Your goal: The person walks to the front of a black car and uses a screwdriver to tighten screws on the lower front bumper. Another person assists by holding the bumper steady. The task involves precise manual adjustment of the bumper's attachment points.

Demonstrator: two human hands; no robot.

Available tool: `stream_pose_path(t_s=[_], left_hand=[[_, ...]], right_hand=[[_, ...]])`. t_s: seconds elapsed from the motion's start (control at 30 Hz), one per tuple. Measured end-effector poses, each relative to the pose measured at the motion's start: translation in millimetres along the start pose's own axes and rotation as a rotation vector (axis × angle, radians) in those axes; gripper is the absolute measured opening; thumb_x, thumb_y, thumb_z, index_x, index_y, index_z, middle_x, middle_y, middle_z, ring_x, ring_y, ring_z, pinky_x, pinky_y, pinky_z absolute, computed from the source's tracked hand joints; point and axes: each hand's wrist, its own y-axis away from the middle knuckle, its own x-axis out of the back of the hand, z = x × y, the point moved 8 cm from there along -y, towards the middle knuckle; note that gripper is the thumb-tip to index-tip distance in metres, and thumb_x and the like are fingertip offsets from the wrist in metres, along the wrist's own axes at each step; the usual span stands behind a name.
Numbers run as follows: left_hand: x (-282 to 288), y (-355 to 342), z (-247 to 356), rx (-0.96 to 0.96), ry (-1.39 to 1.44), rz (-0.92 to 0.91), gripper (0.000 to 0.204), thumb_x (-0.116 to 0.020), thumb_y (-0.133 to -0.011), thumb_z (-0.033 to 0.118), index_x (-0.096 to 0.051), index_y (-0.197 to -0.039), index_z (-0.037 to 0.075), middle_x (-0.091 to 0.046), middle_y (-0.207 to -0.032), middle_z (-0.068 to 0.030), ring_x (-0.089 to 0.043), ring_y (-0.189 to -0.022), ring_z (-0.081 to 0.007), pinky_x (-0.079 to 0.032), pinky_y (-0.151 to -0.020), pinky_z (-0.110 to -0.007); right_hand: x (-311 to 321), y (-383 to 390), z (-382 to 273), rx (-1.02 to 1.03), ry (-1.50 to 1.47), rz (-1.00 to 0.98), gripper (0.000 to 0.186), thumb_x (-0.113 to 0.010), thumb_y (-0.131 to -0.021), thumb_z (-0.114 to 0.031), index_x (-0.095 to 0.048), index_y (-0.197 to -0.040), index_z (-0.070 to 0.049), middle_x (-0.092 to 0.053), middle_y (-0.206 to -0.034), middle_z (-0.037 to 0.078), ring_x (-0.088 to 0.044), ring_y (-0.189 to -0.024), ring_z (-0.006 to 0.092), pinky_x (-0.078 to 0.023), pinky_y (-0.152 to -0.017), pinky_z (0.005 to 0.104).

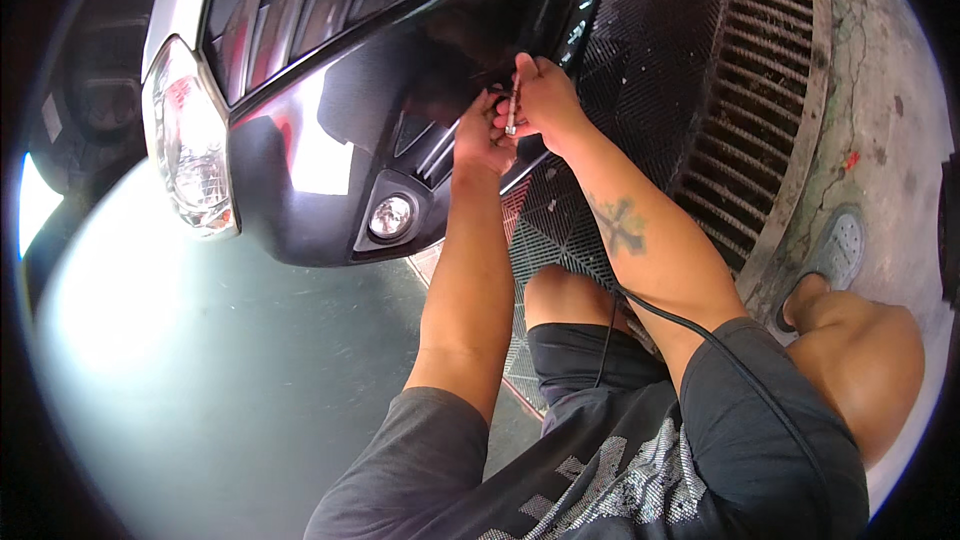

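Observation:
A thin metal tool, like a small screwdriver or bit, stands upright between both hands at the lower front of a dark car bumper. My right hand pinches it from the right side. My left hand is curled against the bumper just left of it, fingers touching the tool's lower part. The spot on the bumper under the hands is hidden.
A headlight and a round fog lamp lie left of the hands. A black grid floor mat and a drain grate run to the right. My bent knees and a grey sandal rest on cracked concrete.

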Motion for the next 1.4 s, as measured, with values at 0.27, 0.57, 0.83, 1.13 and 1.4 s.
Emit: stream_pose_path(t_s=[0.27,0.57,0.83,1.13,1.4], left_hand=[[-5.9,0.0,0.0,-0.014,0.087,-0.051,0.028,-0.048,-0.111,0.036,-0.061,-0.098,0.015,-0.052,-0.072,0.0067,-0.043,-0.054,-0.0058,-0.034,-0.045,-0.022],[-8.4,-5.5,-3.5,0.063,0.134,-0.214,0.026,-0.051,-0.109,0.033,-0.063,-0.098,0.012,-0.049,-0.069,0.0063,-0.035,-0.049,-0.0053,-0.026,-0.040,-0.019],[-2.3,-3.7,-0.5,-0.004,-0.006,-0.018,0.027,-0.051,-0.109,0.036,-0.064,-0.098,0.015,-0.058,-0.074,0.0066,-0.041,-0.055,-0.0040,-0.032,-0.048,-0.020],[0.5,-8.9,-2.7,0.027,0.037,-0.064,0.027,-0.052,-0.109,0.039,-0.062,-0.091,0.021,-0.048,-0.065,0.0119,-0.037,-0.052,-0.0028,-0.029,-0.049,-0.019],[-2.8,1.2,-3.3,0.019,0.031,-0.076,0.032,-0.056,-0.108,0.044,-0.061,-0.087,0.021,-0.049,-0.064,0.0126,-0.039,-0.049,-0.0015,-0.028,-0.045,-0.018]], right_hand=[[-6.0,-1.0,-3.1,0.104,0.118,0.040,0.060,-0.059,-0.102,-0.062,-0.062,-0.100,-0.002,-0.063,-0.073,0.006,-0.066,-0.054,0.0161,-0.057,-0.049,0.0312],[-11.5,5.4,13.5,0.307,0.157,0.043,0.042,-0.074,-0.099,-0.043,-0.058,-0.096,-0.004,-0.063,-0.071,0.004,-0.063,-0.053,0.0124,-0.054,-0.048,0.0272],[0.3,0.6,3.5,0.128,-0.085,0.056,0.047,-0.072,-0.099,-0.048,-0.061,-0.091,-0.004,-0.064,-0.072,0.006,-0.065,-0.055,0.0133,-0.055,-0.049,0.0275],[-10.1,2.0,0.9,0.321,0.020,0.076,0.040,-0.072,-0.100,-0.039,-0.065,-0.094,0.000,-0.066,-0.070,0.005,-0.065,-0.055,0.0127,-0.053,-0.049,0.0295],[-10.5,1.0,14.7,0.215,-0.125,0.020,0.030,-0.070,-0.103,-0.031,-0.064,-0.097,-0.002,-0.065,-0.073,0.004,-0.064,-0.055,0.0123,-0.053,-0.049,0.0297]])
